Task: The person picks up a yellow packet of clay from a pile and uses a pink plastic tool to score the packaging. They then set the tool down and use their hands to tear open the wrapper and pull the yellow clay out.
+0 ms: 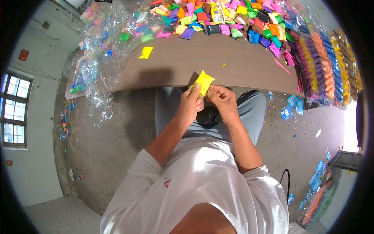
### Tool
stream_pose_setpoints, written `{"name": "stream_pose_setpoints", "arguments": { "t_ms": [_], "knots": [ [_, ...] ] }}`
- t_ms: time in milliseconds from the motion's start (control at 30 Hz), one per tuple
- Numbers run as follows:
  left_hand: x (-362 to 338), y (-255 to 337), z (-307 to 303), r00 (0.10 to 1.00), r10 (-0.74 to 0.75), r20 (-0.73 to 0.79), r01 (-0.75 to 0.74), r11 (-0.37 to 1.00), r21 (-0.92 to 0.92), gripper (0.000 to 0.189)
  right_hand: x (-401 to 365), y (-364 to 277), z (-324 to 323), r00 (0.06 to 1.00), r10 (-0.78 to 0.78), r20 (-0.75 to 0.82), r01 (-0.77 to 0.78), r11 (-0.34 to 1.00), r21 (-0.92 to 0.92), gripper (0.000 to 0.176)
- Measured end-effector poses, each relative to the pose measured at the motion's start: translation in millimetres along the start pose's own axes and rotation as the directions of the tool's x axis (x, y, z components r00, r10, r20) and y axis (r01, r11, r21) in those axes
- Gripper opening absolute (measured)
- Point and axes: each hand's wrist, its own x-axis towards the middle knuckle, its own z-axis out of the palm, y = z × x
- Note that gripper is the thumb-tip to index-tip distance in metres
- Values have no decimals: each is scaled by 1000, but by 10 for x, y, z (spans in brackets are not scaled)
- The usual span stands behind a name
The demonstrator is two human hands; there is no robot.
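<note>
My left hand (pixel 191 103) is closed around the lower left side of a small yellow packet (pixel 204 82), thumb on top. The packet is tilted, just over the table's near edge. At its lower right corner is my right hand (pixel 222 100), its fingers pinched together; whether they grip the packet's edge or a tiny bit of something is too small to make out. Another yellow packet (pixel 146 52) lies on the table, up and to the left of my hands.
A brown table (pixel 187 58) holds a heap of colourful packets (pixel 233 19) at the back. Clear plastic bags (pixel 101 50) spill over its left edge. Rows of packets in plastic (pixel 323 66) stand at the right. Blue cards (pixel 292 107) and scraps litter the floor.
</note>
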Motion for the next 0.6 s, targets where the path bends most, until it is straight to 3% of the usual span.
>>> {"name": "stream_pose_setpoints", "arguments": {
  "t_ms": [167, 300, 367, 600],
  "knots": [
    [7, -29, -6, 1000, -1, -7, 1, 1000, 18, 27, -6, 37, 8, 997, -68, -40, 62, 989, -131, 17],
    [-7, -4, 5, 1000, -1, 12, 1, 1000, 22, 27, 38, 89, -24, 996, -83, -22, 80, 989, -122, 16],
    [-11, -5, -5, 1000, -15, 11, 15, 999, 36, 26, 32, 58, 19, 982, -151, -118, 142, 987, -80, 15],
    [-14, -29, 15, 1000, -10, -2, 10, 1000, 23, 27, 41, 38, -26, 994, -103, -44, 97, 986, -134, 15]
  ]
}}
